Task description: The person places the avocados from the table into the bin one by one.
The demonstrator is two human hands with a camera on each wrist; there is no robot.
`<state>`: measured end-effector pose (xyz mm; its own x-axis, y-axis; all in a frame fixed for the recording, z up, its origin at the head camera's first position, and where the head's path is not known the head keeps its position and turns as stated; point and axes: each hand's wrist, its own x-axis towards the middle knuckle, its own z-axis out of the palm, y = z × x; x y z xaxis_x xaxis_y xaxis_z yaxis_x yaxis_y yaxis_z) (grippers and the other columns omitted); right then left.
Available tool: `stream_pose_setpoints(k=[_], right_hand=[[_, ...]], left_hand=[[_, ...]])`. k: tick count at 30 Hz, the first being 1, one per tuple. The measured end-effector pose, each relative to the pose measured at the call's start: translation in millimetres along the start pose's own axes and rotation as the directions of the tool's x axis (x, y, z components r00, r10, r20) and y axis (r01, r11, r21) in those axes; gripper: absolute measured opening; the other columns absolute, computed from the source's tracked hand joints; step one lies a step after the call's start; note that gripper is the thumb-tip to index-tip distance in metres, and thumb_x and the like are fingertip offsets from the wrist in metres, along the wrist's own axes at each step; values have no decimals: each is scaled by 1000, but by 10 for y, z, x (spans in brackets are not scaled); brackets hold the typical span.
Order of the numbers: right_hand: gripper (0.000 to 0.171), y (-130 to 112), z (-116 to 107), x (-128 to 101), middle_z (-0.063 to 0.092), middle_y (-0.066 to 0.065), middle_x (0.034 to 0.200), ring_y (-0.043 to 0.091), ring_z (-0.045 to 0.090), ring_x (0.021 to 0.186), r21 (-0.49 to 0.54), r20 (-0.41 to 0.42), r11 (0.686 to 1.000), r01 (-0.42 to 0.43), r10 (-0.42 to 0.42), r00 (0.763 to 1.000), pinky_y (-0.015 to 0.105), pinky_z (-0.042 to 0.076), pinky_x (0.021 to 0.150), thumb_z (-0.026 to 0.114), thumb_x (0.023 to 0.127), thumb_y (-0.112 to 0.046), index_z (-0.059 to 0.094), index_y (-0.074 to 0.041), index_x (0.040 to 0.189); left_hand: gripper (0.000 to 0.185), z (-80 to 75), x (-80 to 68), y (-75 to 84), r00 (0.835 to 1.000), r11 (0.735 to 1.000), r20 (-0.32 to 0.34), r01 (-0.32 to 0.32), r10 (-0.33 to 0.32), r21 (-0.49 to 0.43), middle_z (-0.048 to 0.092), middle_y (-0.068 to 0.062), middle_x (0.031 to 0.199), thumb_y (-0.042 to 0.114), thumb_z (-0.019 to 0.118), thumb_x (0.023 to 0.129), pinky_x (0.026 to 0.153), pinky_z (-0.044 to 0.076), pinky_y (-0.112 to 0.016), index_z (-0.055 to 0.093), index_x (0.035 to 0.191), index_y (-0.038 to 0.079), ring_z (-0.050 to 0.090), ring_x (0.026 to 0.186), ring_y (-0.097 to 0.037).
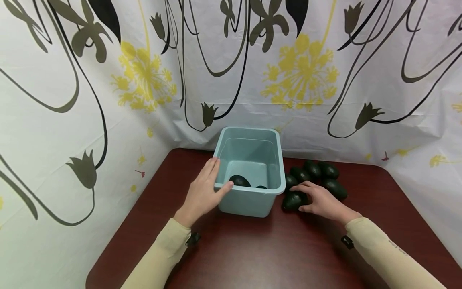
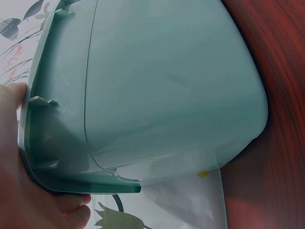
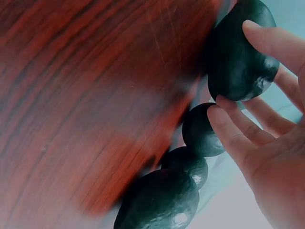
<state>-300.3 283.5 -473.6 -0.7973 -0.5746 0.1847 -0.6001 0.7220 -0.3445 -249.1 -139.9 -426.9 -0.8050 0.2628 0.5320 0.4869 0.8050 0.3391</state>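
Note:
A light blue-green plastic bin (image 1: 247,202) stands on the table, and my left hand (image 1: 201,193) holds its near left corner, thumb over the front rim and fingers along the left side. Inside the bin lies a dark green avocado (image 1: 240,181), with part of another (image 1: 261,187) showing over the front rim. To the right of the bin, my right hand (image 1: 321,201) grips the nearest avocado (image 3: 238,52) between thumb and fingers. It still appears to rest on the table. Several more avocados (image 1: 313,170) sit behind and beside that hand.
The dark red wooden table (image 1: 231,253) has rounded corners. A white cloth (image 1: 231,92) with grey and yellow flower prints hangs behind it and at both sides. The bin's back stands close to the cloth.

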Motion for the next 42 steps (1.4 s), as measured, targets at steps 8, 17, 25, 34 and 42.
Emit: stream_pose_setpoints(k=[8, 17, 25, 34, 42], right_hand=[[69, -2, 19, -43, 57, -2, 129, 8, 57, 72, -21, -4, 1000, -9, 9, 1000, 32, 50, 72, 91, 75, -20, 61, -23, 137], [73, 18, 41, -76, 57, -2, 131, 3, 57, 67, -10, -7, 1000, -17, 17, 1000, 32, 50, 72, 91, 74, -26, 58, -24, 139], [71, 6, 80, -75, 57, -4, 132, 11, 62, 99, 20, -14, 1000, -15, 15, 1000, 39, 53, 82, 91, 75, -30, 59, -27, 138], [70, 14, 105, -92, 58, -4, 130, 17, 60, 110, 6, -22, 999, -36, 36, 999, 43, 52, 88, 92, 73, -31, 61, -27, 136], [70, -12, 61, -133, 59, -3, 126, 13, 61, 102, -17, -35, 999, -34, 33, 999, 42, 53, 84, 93, 72, -32, 62, -27, 135]], left_hand=[[89, -6, 1, 4, 1000, 1000, 4, 0, 0, -9, 27, -12, 163, 69, 43, 97, 110, 38, -48, 30, 158, 5, 20, 151, -22], [89, -17, 3, 15, 1000, 1000, -18, -15, 15, -14, 30, -14, 162, 68, 44, 97, 108, 40, -49, 33, 157, 3, 24, 150, -24], [89, -15, -4, 14, 1000, 1000, -13, -13, 13, -11, 29, -14, 162, 69, 44, 97, 108, 40, -49, 33, 157, 3, 23, 151, -24], [89, -4, -13, 19, 1000, 1000, -21, -13, 13, -19, 30, -14, 162, 69, 44, 97, 107, 41, -50, 34, 156, 3, 25, 150, -26], [89, -1, -7, 12, 1000, 1000, -20, -15, 15, -11, 30, -14, 162, 69, 43, 97, 106, 42, -50, 33, 157, 4, 25, 150, -26]])
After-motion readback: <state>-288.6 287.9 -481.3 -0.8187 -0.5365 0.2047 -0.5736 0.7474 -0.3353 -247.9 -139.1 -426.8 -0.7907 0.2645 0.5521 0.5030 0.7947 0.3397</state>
